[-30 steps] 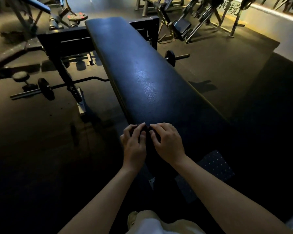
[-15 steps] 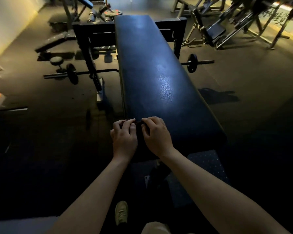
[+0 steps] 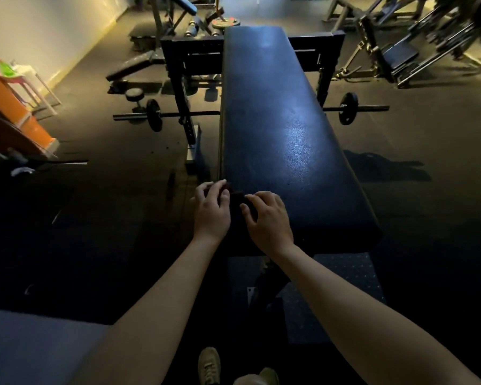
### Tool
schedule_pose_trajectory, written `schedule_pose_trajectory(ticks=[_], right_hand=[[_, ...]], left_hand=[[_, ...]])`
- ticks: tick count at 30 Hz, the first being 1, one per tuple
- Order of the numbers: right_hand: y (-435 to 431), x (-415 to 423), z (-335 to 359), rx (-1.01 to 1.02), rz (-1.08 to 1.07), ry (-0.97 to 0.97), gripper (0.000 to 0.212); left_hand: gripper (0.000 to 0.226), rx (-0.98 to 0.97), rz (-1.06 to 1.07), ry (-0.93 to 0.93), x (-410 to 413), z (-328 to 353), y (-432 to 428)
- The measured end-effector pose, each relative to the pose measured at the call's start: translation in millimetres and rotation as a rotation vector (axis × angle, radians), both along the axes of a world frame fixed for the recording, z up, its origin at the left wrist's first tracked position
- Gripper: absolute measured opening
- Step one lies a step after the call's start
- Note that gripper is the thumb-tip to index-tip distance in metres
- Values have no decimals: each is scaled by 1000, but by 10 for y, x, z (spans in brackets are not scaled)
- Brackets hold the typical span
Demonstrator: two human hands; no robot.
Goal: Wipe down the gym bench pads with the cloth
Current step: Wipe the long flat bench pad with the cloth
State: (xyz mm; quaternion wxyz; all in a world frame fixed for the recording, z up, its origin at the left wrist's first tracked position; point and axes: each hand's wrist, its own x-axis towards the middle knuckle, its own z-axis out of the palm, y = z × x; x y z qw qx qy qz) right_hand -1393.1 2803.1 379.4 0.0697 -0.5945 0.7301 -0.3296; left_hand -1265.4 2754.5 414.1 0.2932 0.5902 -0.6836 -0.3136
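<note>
No readable text, labels, brands or numbers anywhere in view; room dim, far equipment blurred, any markings there too small to make out.

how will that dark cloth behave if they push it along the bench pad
The cloth looks soft and bunched between both hands, so it will probably crumple unless pressed flat. The pad shows a smooth sheen, so it should slide easily. It seems small and light.

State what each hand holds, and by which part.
Both the left hand and right hand pinch a small dark cloth at the bench pad corner; the exact part cannot be told.
</note>
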Motion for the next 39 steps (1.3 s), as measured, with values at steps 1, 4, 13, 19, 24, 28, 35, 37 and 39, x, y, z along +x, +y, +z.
schedule_pose_trajectory(ticks=[1,4,13,19,24,28,35,37,39], right_hand=[[-3,0,3,1,-3,-8,41],[-1,-4,-2,-11,-4,-26,48],[303,-65,87,-13,115,-138,36],[425,107,155,-70,145,-327,28],[290,173,284,-99,120,-569,22],[145,179,304,-42,56,-457,33],[-41,343,152,136,186,-117,56],[-25,307,115,133,182,-6,64],[-5,273,82,114,198,71,58]], left_hand=[[38,34,-29,-30,-33,4,-48],[39,97,-70,-78,-55,-57,-32],[41,76,-22,-74,93,-104,541],[43,-17,-10,19,169,2,553],[42,-30,-147,187,-10,208,498],[48,-6,-147,138,-4,106,347],[44,143,-41,344,250,-21,279],[44,135,-37,327,263,-103,283],[43,115,-59,284,271,-215,280]])
